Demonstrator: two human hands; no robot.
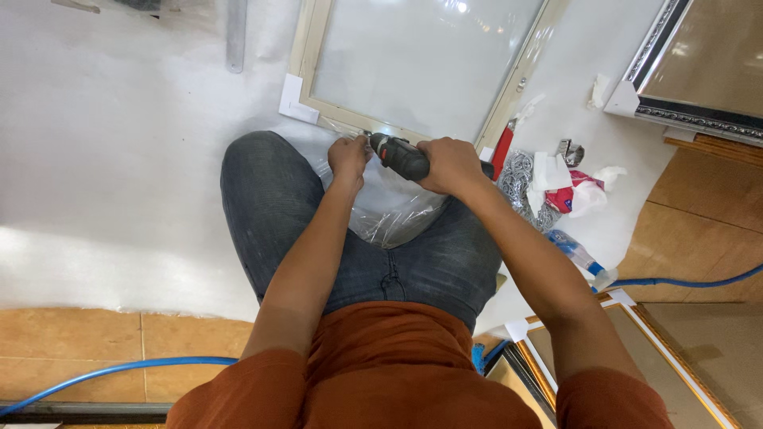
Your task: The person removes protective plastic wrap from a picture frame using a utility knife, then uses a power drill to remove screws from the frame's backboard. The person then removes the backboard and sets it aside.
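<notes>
drill [400, 156] lies level just above the person's lap, its tip against the near edge of the pale frame [324, 107]. right hand [450, 164] is wrapped tight around the drill body. left hand [348, 155] pinches closed at the drill tip. clear plastic film [389, 216] bunches below; chain [518, 176] lies to the right.

Tan tiled floor [71, 342], mostly covered by a white sheet [111, 199]. On the sheet: pale framed panel [421, 63], coiled chain [518, 179], crumpled wrappers [576, 191], plastic bottle [580, 256]. Blue hose [111, 372] crosses the bare tiles at the near edge.
</notes>
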